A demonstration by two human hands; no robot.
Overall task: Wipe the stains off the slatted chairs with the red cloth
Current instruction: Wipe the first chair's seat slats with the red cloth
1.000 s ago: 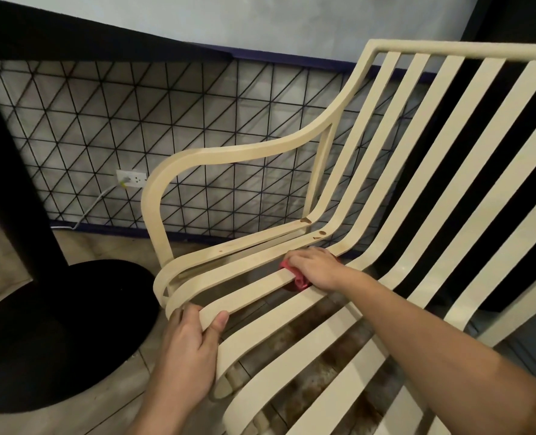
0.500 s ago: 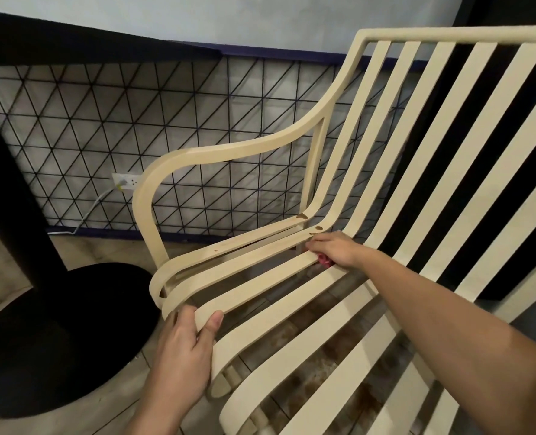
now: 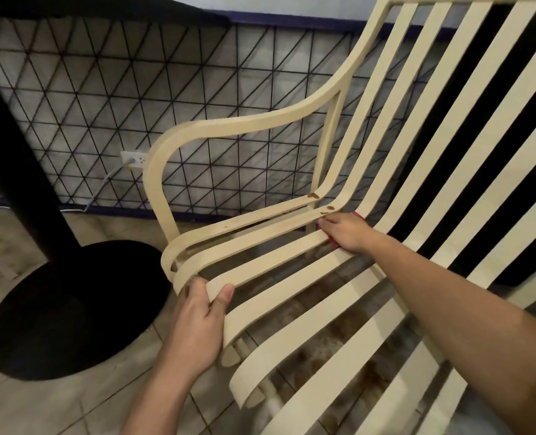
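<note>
While my left hand (image 3: 197, 324) grips the front end of a seat slat (image 3: 260, 268) on the cream slatted chair (image 3: 254, 122), thumb on top and fingers curled under, my right hand (image 3: 345, 232) presses the red cloth (image 3: 335, 243) onto a slat at the bend where seat meets back. Those fingers curl over the cloth, so only its red edges show. Left of the chair, a round black desk base (image 3: 72, 309) stands on the tiled floor (image 3: 40, 403), before a black wire grid (image 3: 119, 89).
</note>
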